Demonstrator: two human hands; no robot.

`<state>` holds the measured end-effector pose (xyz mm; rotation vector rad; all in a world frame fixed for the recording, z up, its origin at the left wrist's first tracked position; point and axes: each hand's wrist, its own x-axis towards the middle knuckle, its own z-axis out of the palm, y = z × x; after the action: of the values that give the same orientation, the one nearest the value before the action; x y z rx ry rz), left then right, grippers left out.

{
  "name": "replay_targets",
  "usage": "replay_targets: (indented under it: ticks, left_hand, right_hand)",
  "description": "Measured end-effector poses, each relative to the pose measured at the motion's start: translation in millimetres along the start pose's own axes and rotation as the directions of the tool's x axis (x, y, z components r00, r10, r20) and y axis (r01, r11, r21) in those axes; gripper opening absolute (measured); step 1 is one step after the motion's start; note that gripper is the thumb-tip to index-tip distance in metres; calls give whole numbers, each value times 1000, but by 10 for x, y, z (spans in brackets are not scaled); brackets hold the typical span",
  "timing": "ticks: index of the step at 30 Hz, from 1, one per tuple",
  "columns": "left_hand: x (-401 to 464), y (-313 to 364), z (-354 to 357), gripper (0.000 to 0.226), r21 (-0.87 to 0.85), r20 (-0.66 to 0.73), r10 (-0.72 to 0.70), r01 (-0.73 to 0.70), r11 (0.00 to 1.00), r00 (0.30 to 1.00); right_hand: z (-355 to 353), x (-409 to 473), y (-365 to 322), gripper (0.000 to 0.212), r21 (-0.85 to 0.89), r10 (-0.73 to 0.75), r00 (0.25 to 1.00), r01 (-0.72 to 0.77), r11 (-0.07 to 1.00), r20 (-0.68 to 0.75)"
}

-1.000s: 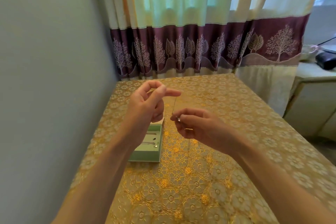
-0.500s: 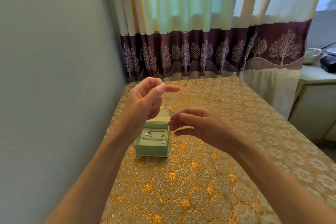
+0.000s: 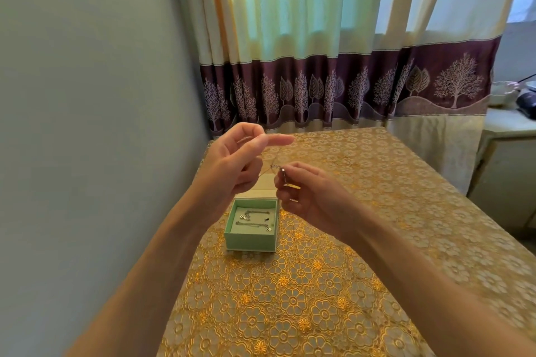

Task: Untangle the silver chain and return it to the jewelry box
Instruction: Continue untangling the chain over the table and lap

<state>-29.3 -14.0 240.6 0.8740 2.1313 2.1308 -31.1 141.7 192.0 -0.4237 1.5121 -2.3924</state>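
From the head-worn camera, looking down, two bare forearms reached out over a table (image 3: 377, 211) covered in a gold floral cloth. Both hands were raised above an open jewelry box (image 3: 251, 236), pale green, which sat on the table near the wall (image 3: 87, 124) on the left.

The left hand (image 3: 232, 159) was held higher, thumb and forefinger pressed together with the forefinger stretched out to the right; the other fingers were loosely curled. It seemed to pinch one end of the silver chain (image 3: 271, 166), though the strand was too fine to follow all the way to those fingertips.

The right hand (image 3: 307, 191) sat lower and just beside it, fingers curled inward, pinching a small silver clasp or knot of the chain at its fingertips. The chain ran in a thin line between the two hands, up in the air above the box, probably kept taut and lifted so the tangle could be seen against the light.

Inside the box, two other fine chains (image 3: 255, 219) lay across the pale lining. The box stood directly below the hands, likely so the chain could be lowered straight in.

A patterned curtain (image 3: 319, 81) hung behind the table.
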Motion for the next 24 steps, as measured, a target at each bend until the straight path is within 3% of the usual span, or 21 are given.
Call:
replay_targets:
  ticks: [5,11,14,19,24]
  left_hand:
    - [-40,13,-4,9,3,0,8,-8,1000,1000]
    - [-69,42,-43,7,30,-55,34,-33,999,998]
    - [-73,44,-49,9,34,-51,48,-47,998,998]
    - [-111,15,-29,8,-75,-99,59,-67,995,993]
    - [-177,-105,13,8,-58,-94,64,-70,996,994]
  right_hand:
    - [68,-30,-11,14,-170,-74,994,59,984,-83]
    - [102,-78,-81,13,-459,-168,972,76,885,-165]
    - [103,-84,-116,14,-442,-142,975,52,896,-172]
    - [80,-104,-150,15,-252,-47,990,11,968,-134]
    - [69,-139,-115,13,-235,-6,995,-18,972,-104]
